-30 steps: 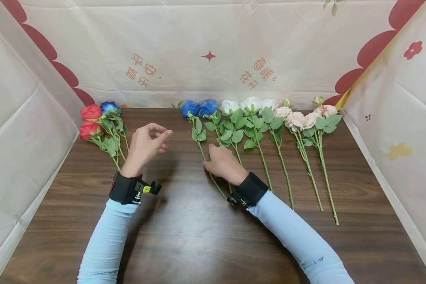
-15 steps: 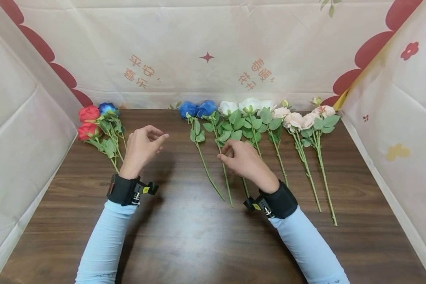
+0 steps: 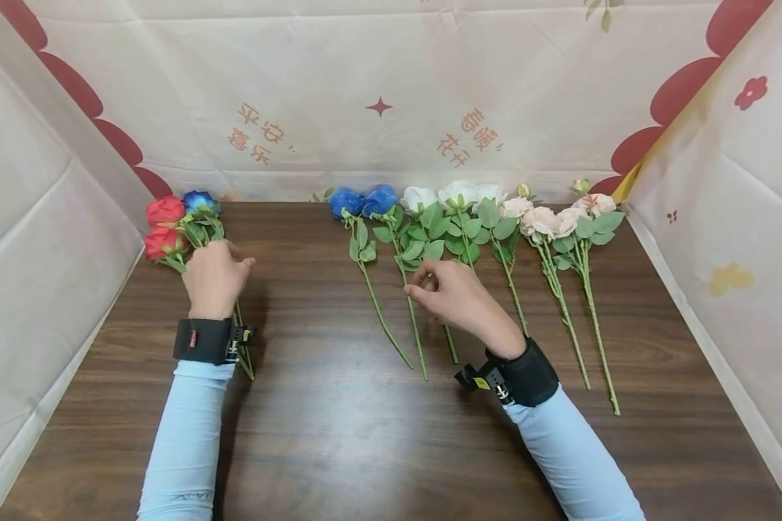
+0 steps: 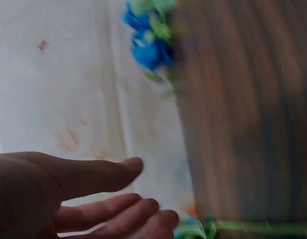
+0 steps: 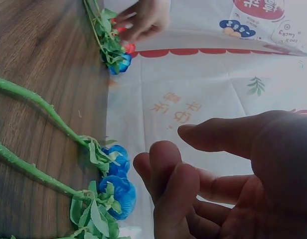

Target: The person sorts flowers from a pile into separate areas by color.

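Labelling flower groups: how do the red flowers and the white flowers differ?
The red flowers show two heads, the white flowers three. The red ones lie one nearer than the other; the white ones run side by side. Both are leafy and lie on the table.

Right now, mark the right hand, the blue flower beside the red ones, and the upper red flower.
Right hand point(image 3: 460, 294), head view: back of the hand.
Blue flower point(image 3: 200, 201), head view: its petals.
Upper red flower point(image 3: 166, 210), head view: its petals.
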Demonstrator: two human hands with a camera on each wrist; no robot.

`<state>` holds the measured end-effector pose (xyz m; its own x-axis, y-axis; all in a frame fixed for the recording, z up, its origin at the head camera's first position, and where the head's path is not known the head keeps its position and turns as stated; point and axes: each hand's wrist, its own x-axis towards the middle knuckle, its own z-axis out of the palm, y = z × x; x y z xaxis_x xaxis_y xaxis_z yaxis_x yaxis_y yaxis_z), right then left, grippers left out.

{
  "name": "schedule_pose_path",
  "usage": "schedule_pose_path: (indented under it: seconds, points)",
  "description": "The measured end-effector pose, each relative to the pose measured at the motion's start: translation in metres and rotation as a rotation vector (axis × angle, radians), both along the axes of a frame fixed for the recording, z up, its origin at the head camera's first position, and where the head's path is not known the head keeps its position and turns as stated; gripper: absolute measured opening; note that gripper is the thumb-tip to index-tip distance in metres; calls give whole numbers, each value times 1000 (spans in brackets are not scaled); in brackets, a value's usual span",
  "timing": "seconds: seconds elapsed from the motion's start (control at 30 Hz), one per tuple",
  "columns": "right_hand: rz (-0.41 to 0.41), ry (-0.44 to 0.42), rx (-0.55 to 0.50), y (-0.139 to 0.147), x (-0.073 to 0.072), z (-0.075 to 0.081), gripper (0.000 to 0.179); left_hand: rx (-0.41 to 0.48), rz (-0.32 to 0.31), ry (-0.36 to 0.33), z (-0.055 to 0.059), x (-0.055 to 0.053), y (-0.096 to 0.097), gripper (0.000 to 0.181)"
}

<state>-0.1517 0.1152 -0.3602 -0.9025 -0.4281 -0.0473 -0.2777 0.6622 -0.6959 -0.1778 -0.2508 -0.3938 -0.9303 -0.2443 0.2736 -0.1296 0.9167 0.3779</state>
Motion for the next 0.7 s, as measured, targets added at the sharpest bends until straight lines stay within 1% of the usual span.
schedule_pose_path:
  seconds: [0.03,0.1,0.17,0.2,0.27,0.37,0.53,0.63,0.7]
  points:
    - [3,3,-2,0,0,0,17,-13,27,-38,-2,0,-5,29]
    - [8,9,-6,0,0,0,17,-31,60,-123,-7,0,-12,34]
    - [9,9,-8,1,1,-1,16,-44,71,-199,-11,-1,-17,37]
    - [10,6,-8,1,1,-1,16,-48,70,-227,-13,-2,-19,37]
    - [10,3,-2,1,2,-1,17,-51,67,-261,-16,-3,-21,33]
    - [10,0,6,0,2,-2,18,-51,70,-270,-20,-4,-23,26]
    - [16,5,10,-1,2,-3,19,-53,76,-251,-24,-6,-23,17]
    - [20,9,14,-1,2,-3,19,-48,83,-255,-25,-7,-22,16]
    - [21,9,16,0,2,-3,19,-41,90,-263,-26,-8,-22,19]
